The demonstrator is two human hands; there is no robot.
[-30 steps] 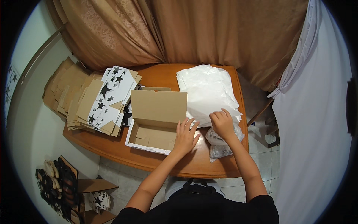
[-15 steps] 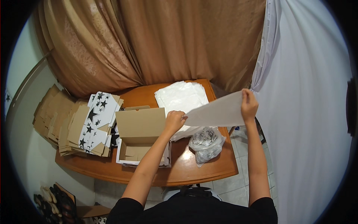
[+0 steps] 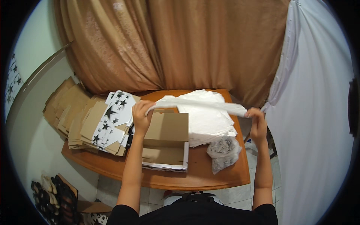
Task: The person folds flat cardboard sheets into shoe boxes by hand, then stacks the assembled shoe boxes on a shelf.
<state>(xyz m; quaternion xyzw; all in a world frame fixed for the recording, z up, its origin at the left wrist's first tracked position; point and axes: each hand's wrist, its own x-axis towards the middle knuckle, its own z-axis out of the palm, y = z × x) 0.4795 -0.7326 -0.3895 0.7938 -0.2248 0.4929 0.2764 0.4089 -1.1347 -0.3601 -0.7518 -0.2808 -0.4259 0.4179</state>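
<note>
A thin white tissue paper sheet (image 3: 202, 104) stretches between my two raised hands, seen almost edge-on as a narrow band. My left hand (image 3: 141, 116) grips its left end, above the open cardboard box. My right hand (image 3: 257, 123) pinches the right end, beyond the table's right side. Below, the box (image 3: 167, 125) stands with its brown lid up, its inside bare cardboard, its outer walls white. Right of it lies a pile of white sheets (image 3: 208, 123), partly covered by the held sheet. In front of that pile sits a clear plastic bag (image 3: 224, 153) with grey-and-white contents.
Flattened cardboard boxes (image 3: 85, 120), some white with black stars (image 3: 112, 116), are stacked on the left of the wooden table (image 3: 198, 179). A brown curtain (image 3: 213, 45) hangs behind, a white one (image 3: 315, 112) on the right. Shoes (image 3: 52, 195) stand at lower left.
My left hand has moved left and up with its end of the sheet, now over the box. My right hand is lower. The sheet has gone from tilted to nearly level, stretched wider.
</note>
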